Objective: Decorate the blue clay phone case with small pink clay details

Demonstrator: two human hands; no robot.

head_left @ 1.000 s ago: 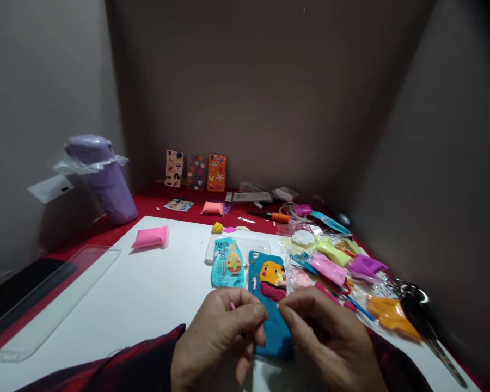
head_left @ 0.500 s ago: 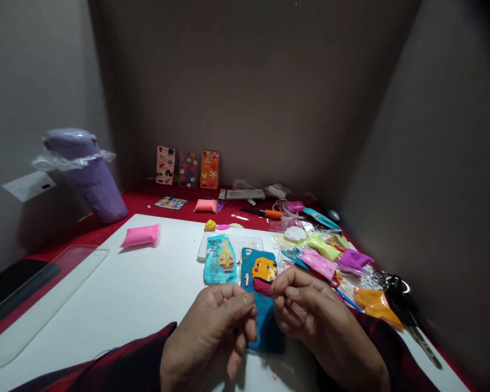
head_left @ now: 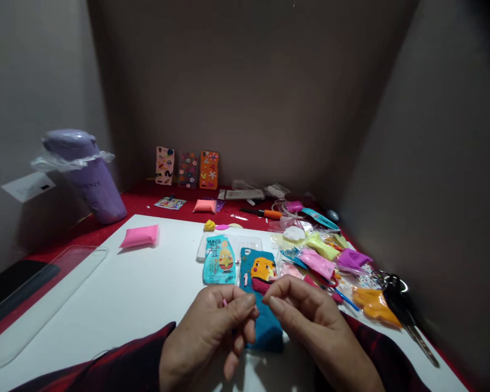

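Observation:
My left hand (head_left: 212, 337) and my right hand (head_left: 310, 332) meet low in the middle, fingertips pinched close together over a teal phone case (head_left: 258, 305) coated in clay, with an orange face and a dark red patch on it. A sliver of pink clay (head_left: 225, 301) shows between my left fingers. What my right fingers pinch is too small to name. A teal printed packet (head_left: 219, 260) lies just left of the case, on top of a clear case (head_left: 245, 244).
Several coloured clay bags (head_left: 322, 261) are heaped at the right, with keys (head_left: 396, 296) beyond. A pink clay bag (head_left: 139, 236) lies on the white board (head_left: 147, 294). A purple bottle (head_left: 90, 177) stands far left; three decorated cases (head_left: 188, 169) lean against the back wall.
My right hand has lowered slightly and its fingertips have drawn back toward my left fingers. The view has steadied after turning right.

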